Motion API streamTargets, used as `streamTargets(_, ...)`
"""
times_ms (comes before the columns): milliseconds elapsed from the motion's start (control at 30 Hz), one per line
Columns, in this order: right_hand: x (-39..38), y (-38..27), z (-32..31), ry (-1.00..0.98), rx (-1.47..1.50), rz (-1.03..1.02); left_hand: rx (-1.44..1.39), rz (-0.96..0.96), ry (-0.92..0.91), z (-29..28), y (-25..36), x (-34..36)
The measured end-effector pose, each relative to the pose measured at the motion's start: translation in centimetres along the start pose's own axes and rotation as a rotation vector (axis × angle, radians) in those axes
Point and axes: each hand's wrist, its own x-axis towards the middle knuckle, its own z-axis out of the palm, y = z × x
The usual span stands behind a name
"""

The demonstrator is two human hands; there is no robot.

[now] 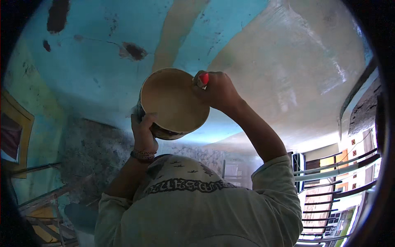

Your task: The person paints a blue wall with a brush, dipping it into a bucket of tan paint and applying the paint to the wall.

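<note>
My left hand [143,131] grips the side of a round paint bucket [142,108], its thumb hooked over the rim. The bucket's outside is dark and smeared, and beige paint [175,99] shows inside it. My right hand [220,90] is closed around a handle with a red end [204,78], at the bucket's right rim. The tool's working end is hidden by the hand, so its kind is not clear. Above the bucket rises a turquoise wall [103,24], with a beige coat [267,61] over its right part and a beige strip [179,29] farther left.
Dark bare patches [133,51] mark the turquoise wall. At the left are a yellow-framed opening [24,127] and a wooden ladder-like frame [53,197]. Dark railings [321,193] stand at the right beside bright daylight. Grey, stained floor [98,144] shows below the wall.
</note>
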Motion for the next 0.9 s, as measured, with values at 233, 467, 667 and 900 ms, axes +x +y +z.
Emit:
streamTargets(233,1.5,-0.1,-1.1,0.046,0.154,-0.194,0.094,0.097,-0.033,-1.0,-0.1,1.1)
streamTargets(467,1.9,-1.6,-2.4,-0.22,0.332,-0.244,0.05,0.072,0.112,-0.6,1.6,0.5)
streamTargets(667,2.5,-1.2,-1.1,-0.245,0.285,-0.258,0.054,0.099,0.082,-1.6,1.2,0.2)
streamTargets(900,3.0,-0.3,-0.5,-0.216,0.234,-0.309,0.01,0.094,0.105,-1.4,1.0,-0.1)
